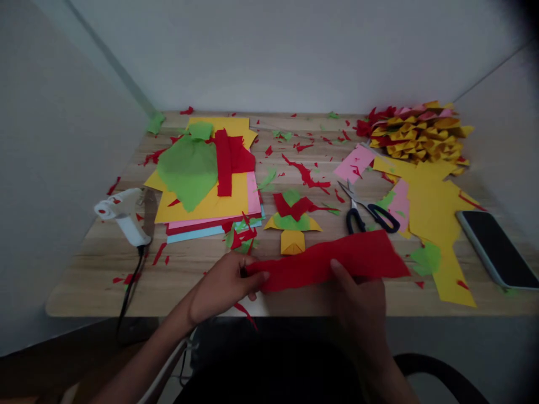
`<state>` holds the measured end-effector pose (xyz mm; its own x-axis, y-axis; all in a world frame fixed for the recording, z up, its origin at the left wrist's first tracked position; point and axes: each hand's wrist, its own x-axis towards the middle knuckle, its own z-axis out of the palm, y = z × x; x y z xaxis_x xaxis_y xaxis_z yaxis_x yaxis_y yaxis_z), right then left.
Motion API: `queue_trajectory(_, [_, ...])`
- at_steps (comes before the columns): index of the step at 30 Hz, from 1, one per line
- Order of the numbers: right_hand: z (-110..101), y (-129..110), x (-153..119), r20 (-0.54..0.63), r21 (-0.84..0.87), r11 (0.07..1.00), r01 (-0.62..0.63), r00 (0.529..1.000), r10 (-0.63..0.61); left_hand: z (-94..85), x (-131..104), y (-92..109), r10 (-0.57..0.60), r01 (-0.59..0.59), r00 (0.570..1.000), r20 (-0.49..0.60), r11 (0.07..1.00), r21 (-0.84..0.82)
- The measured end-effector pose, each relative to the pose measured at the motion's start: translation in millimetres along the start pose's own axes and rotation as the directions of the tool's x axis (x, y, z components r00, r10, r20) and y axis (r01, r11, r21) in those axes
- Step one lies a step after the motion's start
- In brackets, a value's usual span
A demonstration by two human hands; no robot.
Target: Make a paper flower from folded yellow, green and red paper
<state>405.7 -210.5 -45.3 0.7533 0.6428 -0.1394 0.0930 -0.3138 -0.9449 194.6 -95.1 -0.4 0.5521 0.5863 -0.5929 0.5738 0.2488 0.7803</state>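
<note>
A long strip of red crepe paper (307, 261) is stretched sideways above the table's front edge. My left hand (227, 280) pinches its left end between thumb and fingers. My right hand (362, 297) grips the strip's lower edge right of its middle, thumb on top and the fingers hidden beneath. Just beyond the strip lies a small yellow folded paper piece (292, 241) with green and red scraps on it. Dark-handled scissors (366, 207) rest with blades parted behind the strip's right half.
At left are a white hot glue gun (130, 219) with its cord and a stack of coloured sheets (202, 213). A bundle of folded yellow paper (421, 137), a cut yellow sheet (433, 196) and a phone (499, 249) lie at right. Scraps litter the wooden table (96, 264).
</note>
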Motion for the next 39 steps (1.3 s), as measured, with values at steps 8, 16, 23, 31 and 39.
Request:
queue_trajectory(8, [15.2, 6.6, -3.1, 0.359, -0.342, 0.640, 0.688, 0.725, -0.588, -0.3, 4.2, -14.8, -0.071, 0.073, 0.997, 0.018, 0.970, -0.233])
queue_trajectory(16, [17.6, 0.0, -8.8, 0.540, -0.252, 0.407, 0.878, 0.477, -0.693, -8.1, 1.9, -8.7, -0.112, 0.108, 0.994, 0.006, 0.948, -0.300])
queue_trajectory(23, [21.8, -1.1, -11.9, 0.577, -0.285, 0.351, 0.892, 0.452, -0.680, -8.0, -1.4, 1.0, -0.038, 0.043, 0.999, 0.022, 0.956, -0.290])
queue_trajectory(31, [30.7, -8.3, -18.7, 0.609, -0.247, 0.296, 0.922, 0.386, -0.693, -9.5, -0.3, 0.8, 0.003, -0.013, 0.999, -0.044, 0.976, -0.217])
queue_trajectory(39, [23.6, -24.9, -24.3, 0.673, -0.184, 0.503, 0.845, 0.481, -0.562, -12.2, 5.0, -17.1, 0.095, -0.084, 0.992, 0.083, 0.988, -0.130])
